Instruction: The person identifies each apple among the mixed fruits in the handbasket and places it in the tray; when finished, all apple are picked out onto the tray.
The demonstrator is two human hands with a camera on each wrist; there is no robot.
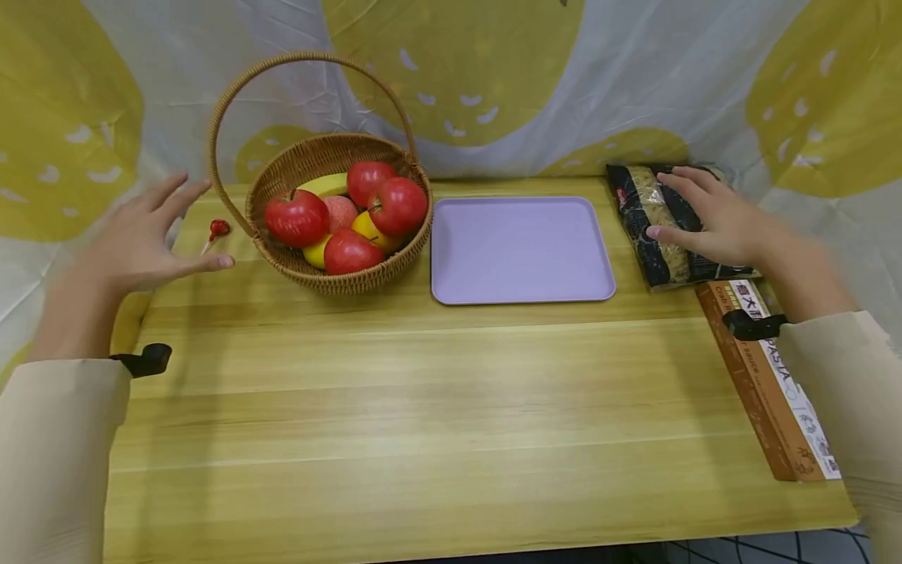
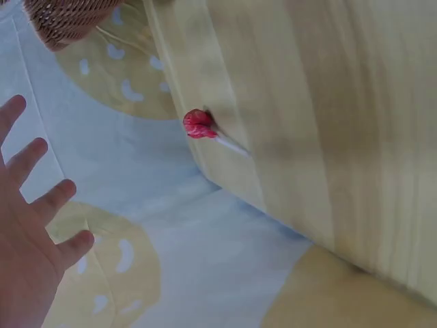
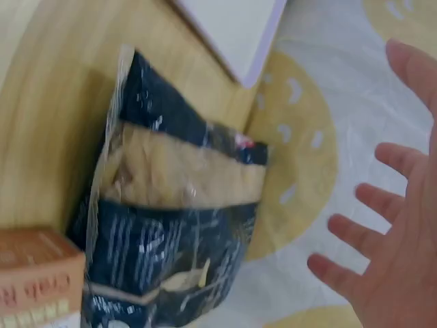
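My left hand (image 1: 144, 239) hovers at the table's left side with fingers spread and holds nothing. Closest to it lies a red-wrapped lollipop (image 1: 220, 229) with a white stick, which the left wrist view shows apart from the fingers. Over at the right, my right hand (image 1: 722, 223) is held above a dark pasta bag (image 1: 651, 227) with a clear window. Its fingers are spread too, and in the right wrist view they stand clear of the bag. Below that hand lies an orange-brown pasta box (image 1: 750, 376), partly hidden by the right forearm.
A wicker basket (image 1: 338, 283) with a tall handle holds red apples, a banana and other fruit at the back left. Beside it lies a lilac tray (image 1: 521, 251). Behind the wooden table (image 1: 451, 407) hangs a white cloth with yellow prints (image 1: 465, 70).
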